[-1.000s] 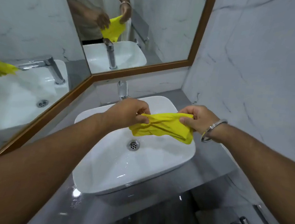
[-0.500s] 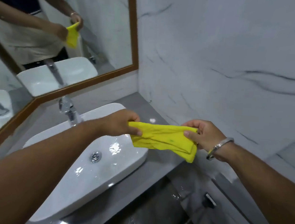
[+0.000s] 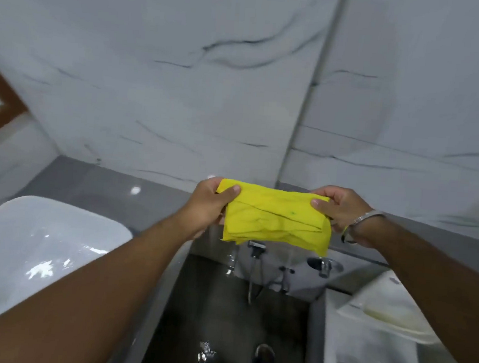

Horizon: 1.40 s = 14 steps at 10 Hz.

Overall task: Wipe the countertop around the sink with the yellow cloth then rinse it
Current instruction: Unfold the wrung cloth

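Both my hands hold the folded yellow cloth [image 3: 275, 218] stretched between them in the air. My left hand [image 3: 209, 207] pinches its left end, and my right hand [image 3: 342, 212], with a metal bangle on the wrist, pinches its right end. The cloth hangs to the right of the white sink [image 3: 36, 239], past the end of the grey countertop [image 3: 95, 181] and above the floor. The sink basin is wet and shiny at the lower left.
A marble wall [image 3: 212, 79] fills the upper view, with a corner joint right of centre. A brown mirror frame [image 3: 0, 105] shows at far left. Below the cloth are a hand sprayer and hose [image 3: 253, 268], a wall valve [image 3: 323, 265], a white toilet [image 3: 388, 310] and wet floor with a shoe [image 3: 265, 361].
My view has swung right, away from the sink and mirror. Both hands have carried the cloth from over the basin to beyond the countertop's right end.
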Each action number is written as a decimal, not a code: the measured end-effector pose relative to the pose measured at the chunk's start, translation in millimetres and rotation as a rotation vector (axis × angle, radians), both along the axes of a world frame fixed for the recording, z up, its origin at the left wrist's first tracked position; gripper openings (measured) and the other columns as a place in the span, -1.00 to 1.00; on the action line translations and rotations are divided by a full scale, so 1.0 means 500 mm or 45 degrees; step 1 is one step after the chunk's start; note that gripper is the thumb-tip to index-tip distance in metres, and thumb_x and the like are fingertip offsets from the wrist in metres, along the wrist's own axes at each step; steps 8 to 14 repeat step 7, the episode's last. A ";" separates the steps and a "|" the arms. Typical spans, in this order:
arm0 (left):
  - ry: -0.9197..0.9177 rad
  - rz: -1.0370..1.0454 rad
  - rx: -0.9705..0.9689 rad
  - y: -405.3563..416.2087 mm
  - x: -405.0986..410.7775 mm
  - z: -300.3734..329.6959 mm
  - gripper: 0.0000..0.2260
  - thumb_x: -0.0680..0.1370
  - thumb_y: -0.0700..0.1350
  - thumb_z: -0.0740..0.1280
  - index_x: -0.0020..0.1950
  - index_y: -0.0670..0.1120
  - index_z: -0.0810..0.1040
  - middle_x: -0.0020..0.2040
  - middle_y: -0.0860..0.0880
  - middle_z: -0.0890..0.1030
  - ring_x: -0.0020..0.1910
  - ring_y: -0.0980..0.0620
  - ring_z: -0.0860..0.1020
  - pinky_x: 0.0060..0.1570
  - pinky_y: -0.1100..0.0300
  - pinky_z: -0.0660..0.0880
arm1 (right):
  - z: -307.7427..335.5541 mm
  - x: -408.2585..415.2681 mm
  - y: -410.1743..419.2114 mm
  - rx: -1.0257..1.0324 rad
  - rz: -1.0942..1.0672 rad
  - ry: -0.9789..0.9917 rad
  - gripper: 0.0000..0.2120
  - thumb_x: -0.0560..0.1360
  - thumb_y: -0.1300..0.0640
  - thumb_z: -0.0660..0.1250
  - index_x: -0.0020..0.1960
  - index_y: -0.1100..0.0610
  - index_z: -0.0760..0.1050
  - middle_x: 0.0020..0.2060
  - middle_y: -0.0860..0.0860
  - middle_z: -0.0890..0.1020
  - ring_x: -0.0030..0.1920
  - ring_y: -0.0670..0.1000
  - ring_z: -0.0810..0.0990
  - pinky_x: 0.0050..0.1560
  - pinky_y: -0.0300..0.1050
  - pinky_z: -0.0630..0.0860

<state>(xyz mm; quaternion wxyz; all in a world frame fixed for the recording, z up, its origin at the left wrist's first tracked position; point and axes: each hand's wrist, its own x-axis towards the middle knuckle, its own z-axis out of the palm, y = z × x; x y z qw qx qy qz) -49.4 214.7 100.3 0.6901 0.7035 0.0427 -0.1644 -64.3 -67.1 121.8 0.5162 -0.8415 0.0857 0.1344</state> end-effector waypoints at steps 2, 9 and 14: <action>0.085 -0.117 0.139 -0.226 0.059 -0.089 -0.92 0.62 -0.12 0.25 0.05 -0.10 0.50 -0.10 -0.16 0.56 -0.23 -0.06 0.57 -0.38 0.10 0.61 | -0.098 0.009 -0.189 -0.052 -0.354 0.115 -0.73 0.44 0.40 0.25 -0.16 0.04 0.56 -0.26 0.15 0.57 -0.25 0.17 0.55 -0.15 0.16 0.57; 0.037 -0.133 0.690 -0.441 0.218 -0.267 -0.85 0.55 -0.19 0.32 0.10 -0.17 0.57 0.06 -0.16 0.58 0.08 -0.15 0.56 0.18 0.01 0.50 | -0.326 0.106 -0.342 -0.812 -0.322 -0.246 -0.49 0.35 0.04 0.14 0.25 0.17 0.46 0.27 0.23 0.49 0.26 0.24 0.45 0.23 0.10 0.38; 0.037 -0.133 0.690 -0.441 0.218 -0.267 -0.85 0.55 -0.19 0.32 0.10 -0.17 0.57 0.06 -0.16 0.58 0.08 -0.15 0.56 0.18 0.01 0.50 | -0.326 0.106 -0.342 -0.812 -0.322 -0.246 -0.49 0.35 0.04 0.14 0.25 0.17 0.46 0.27 0.23 0.49 0.26 0.24 0.45 0.23 0.10 0.38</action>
